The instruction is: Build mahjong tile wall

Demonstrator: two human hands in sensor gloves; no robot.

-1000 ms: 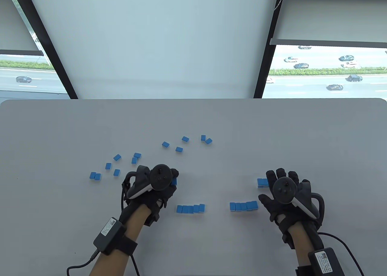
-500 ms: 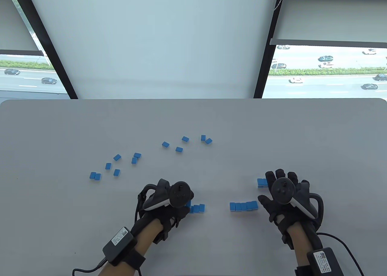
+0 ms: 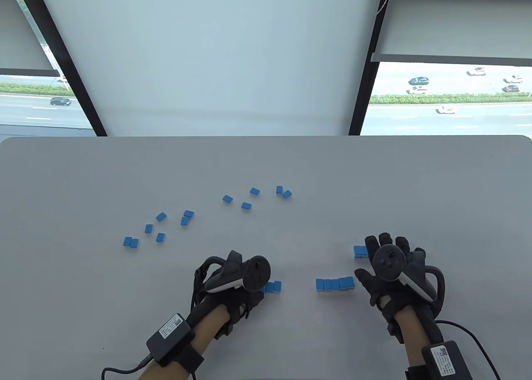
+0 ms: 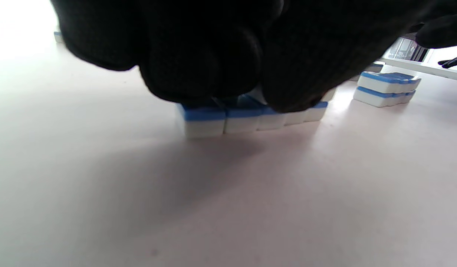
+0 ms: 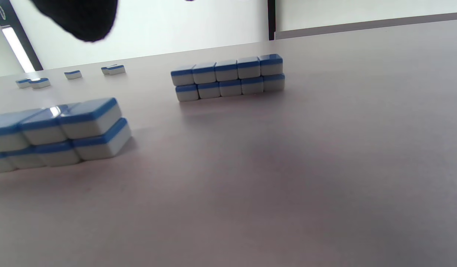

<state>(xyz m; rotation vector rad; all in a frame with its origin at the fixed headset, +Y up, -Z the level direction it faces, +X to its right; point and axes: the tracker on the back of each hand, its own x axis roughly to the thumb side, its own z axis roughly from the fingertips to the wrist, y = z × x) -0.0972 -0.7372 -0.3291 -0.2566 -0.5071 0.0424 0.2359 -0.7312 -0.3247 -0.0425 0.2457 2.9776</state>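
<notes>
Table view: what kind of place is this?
Probably an upper-floor office or lab rigged for recording. A plain grey table stands against tall windows with roller blinds, looking down on a road with cars; small blue mahjong tiles lie scattered.

Blue-backed white mahjong tiles [image 3: 246, 206] lay scattered beyond two short rows, the right row [image 3: 335, 284] stacked double.

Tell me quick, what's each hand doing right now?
Left hand: fingers down on the near tile row; a grip cannot be told.
Right hand: open, holding nothing.
</notes>
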